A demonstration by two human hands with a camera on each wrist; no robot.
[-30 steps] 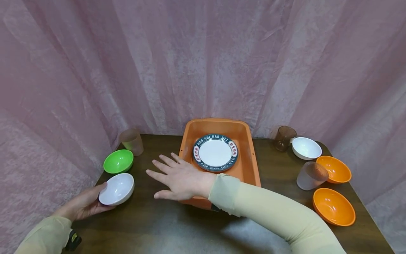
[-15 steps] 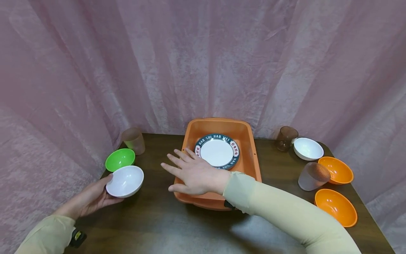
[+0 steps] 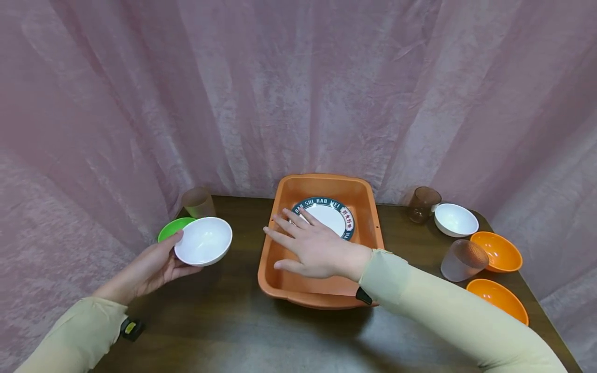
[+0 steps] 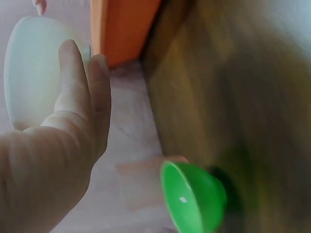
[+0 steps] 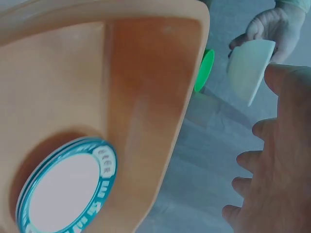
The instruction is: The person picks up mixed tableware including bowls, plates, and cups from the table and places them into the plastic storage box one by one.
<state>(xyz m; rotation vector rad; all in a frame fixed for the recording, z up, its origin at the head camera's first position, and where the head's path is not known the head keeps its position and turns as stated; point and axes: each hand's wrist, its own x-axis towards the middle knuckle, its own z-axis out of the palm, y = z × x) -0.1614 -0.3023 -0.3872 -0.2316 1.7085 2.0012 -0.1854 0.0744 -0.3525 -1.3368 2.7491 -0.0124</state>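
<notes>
My left hand (image 3: 156,269) grips a white bowl (image 3: 203,241) by its left side, thumb at the rim and fingers beneath, raised above the table. In the left wrist view the fingers (image 4: 73,92) lie along the outside of the bowl (image 4: 36,68). My right hand (image 3: 317,251) is spread palm down over an orange tub (image 3: 268,280), holding nothing. Inside the tub lies a small stack of white plates (image 5: 63,194) with dark patterned rims, partly hidden by the right hand in the head view.
Behind the held bowl are a green bowl (image 3: 173,228) and a frosted cup (image 3: 199,202). To the right stand a brown cup (image 3: 423,204), a white bowl (image 3: 456,220), a frosted cup (image 3: 462,260) and two orange bowls (image 3: 501,251). A pink curtain (image 3: 298,93) hangs behind.
My left hand has lifted the white bowl up and to the right, away from the table's left side. The right hand has drawn rightward, from beyond the tub's left edge to over it.
</notes>
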